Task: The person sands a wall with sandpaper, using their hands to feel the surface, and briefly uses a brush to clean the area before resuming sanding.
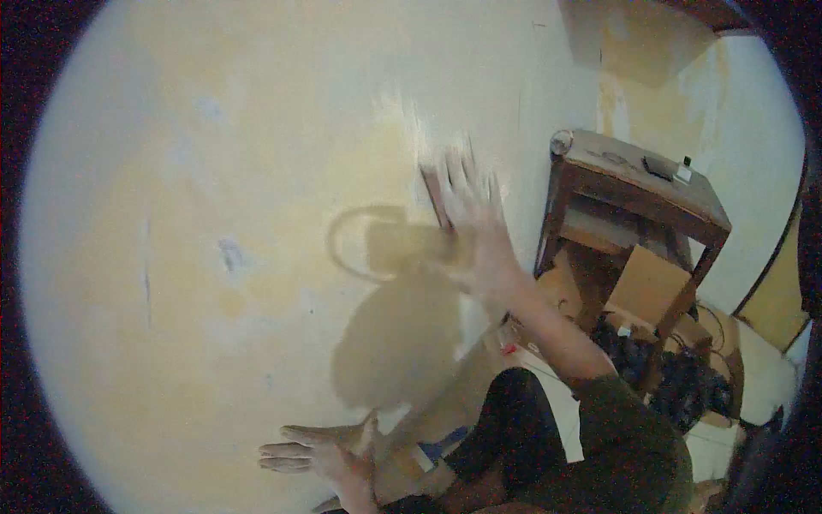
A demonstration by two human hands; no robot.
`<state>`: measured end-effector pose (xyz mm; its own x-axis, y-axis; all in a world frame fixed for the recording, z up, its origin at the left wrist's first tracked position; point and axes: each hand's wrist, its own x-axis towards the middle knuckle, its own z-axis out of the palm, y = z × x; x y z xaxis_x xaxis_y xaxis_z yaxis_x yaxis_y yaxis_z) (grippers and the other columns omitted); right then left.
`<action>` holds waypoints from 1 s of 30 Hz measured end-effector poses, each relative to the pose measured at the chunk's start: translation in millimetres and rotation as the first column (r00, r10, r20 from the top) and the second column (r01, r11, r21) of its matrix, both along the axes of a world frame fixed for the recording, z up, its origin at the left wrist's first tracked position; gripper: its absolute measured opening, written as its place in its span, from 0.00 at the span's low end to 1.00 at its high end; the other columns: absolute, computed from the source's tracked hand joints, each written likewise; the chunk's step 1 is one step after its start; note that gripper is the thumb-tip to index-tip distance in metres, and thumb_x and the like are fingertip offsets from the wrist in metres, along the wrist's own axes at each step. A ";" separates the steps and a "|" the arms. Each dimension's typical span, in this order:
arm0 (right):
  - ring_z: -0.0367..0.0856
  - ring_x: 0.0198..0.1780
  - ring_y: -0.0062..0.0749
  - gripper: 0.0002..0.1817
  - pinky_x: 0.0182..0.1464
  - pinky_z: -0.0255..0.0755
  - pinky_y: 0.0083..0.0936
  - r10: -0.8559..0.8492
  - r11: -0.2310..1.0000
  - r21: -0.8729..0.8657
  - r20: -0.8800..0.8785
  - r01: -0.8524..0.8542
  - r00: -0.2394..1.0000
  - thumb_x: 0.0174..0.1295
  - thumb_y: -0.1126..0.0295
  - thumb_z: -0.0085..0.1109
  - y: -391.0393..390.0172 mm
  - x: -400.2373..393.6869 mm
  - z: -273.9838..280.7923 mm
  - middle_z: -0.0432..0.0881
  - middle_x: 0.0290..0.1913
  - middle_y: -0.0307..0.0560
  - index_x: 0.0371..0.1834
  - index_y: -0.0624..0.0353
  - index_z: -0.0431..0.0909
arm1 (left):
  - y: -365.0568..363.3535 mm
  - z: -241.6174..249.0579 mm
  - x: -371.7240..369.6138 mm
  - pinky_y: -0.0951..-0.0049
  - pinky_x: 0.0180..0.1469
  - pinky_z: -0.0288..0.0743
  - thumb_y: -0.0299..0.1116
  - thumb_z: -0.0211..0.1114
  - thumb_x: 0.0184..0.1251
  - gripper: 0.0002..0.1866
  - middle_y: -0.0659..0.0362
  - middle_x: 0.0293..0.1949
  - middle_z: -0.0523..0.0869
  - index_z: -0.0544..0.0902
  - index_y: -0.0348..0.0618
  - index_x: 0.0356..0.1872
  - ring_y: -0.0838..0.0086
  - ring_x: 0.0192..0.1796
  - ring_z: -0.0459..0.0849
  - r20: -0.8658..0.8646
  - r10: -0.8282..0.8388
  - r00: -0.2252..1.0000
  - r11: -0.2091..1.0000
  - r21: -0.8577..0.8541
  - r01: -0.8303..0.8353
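Observation:
My right hand (479,227) is raised against a pale yellow wall (231,154). Its fingers look whitish and are smeared by motion. Along its left side shows a thin, straight, dark-edged flat piece (435,195), pressed to the wall under the hand; its kind cannot be made out. White smears surround the fingertips. Low down, my left hand (324,454) is open in front of the wall, fingers stretched to the left and thumb apart, with nothing in it. Shadows of my head and arm fall on the wall between the two hands.
A wooden table (651,180) stands to the right, a dark flat object (658,167) on top. Below are open cardboard boxes (648,283) and black plastic bags (685,385). My bent knee (518,403) is close to the wall, near a blue item (445,444) on the floor.

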<state>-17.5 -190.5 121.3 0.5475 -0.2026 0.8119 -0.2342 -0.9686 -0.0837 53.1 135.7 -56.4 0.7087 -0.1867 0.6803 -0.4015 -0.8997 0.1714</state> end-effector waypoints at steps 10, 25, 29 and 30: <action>0.36 0.87 0.69 0.68 0.80 0.34 0.73 0.027 1.000 -0.004 0.013 -0.027 1.000 0.47 0.28 0.70 -6.8 -5.9 20.5 0.45 0.85 0.72 0.87 0.53 0.51 | -2.5 1.4 -9.8 0.16 0.73 0.23 0.85 0.68 0.44 0.85 0.15 0.76 0.23 0.30 0.28 0.82 0.17 0.78 0.20 -0.039 0.020 0.999 1.000 -0.008 -0.021; 0.41 0.87 0.65 0.67 0.80 0.36 0.74 -0.007 1.000 -0.027 0.023 0.008 1.000 0.50 0.26 0.67 -4.9 15.7 -32.1 0.46 0.87 0.62 0.89 0.44 0.46 | -0.4 -5.0 -3.0 0.15 0.73 0.26 0.84 0.70 0.45 0.84 0.16 0.77 0.24 0.29 0.32 0.83 0.16 0.78 0.20 -0.030 0.040 0.999 0.999 0.024 -0.040; 0.38 0.87 0.67 0.69 0.81 0.34 0.71 0.041 0.999 -0.014 0.085 -0.040 0.996 0.46 0.29 0.70 -0.5 -3.1 37.6 0.47 0.85 0.70 0.87 0.54 0.51 | -0.7 1.6 -13.4 0.15 0.73 0.24 0.82 0.71 0.45 0.84 0.17 0.76 0.22 0.28 0.33 0.82 0.16 0.77 0.19 -0.062 0.027 0.998 1.000 0.013 -0.027; 0.38 0.87 0.66 0.68 0.81 0.34 0.71 0.047 0.999 -0.017 0.105 -0.046 0.993 0.46 0.29 0.70 -2.3 -3.8 31.4 0.47 0.86 0.70 0.87 0.52 0.51 | -2.3 1.9 -16.0 0.15 0.73 0.24 0.82 0.72 0.45 0.84 0.17 0.76 0.22 0.28 0.33 0.82 0.16 0.77 0.19 -0.069 0.021 0.997 1.000 -0.002 -0.021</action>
<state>-21.3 -192.8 152.8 0.4671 -0.1665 0.8684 -0.1794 -0.9795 -0.0913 37.1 133.4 -54.5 0.7580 -0.1692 0.6299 -0.3695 -0.9073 0.2008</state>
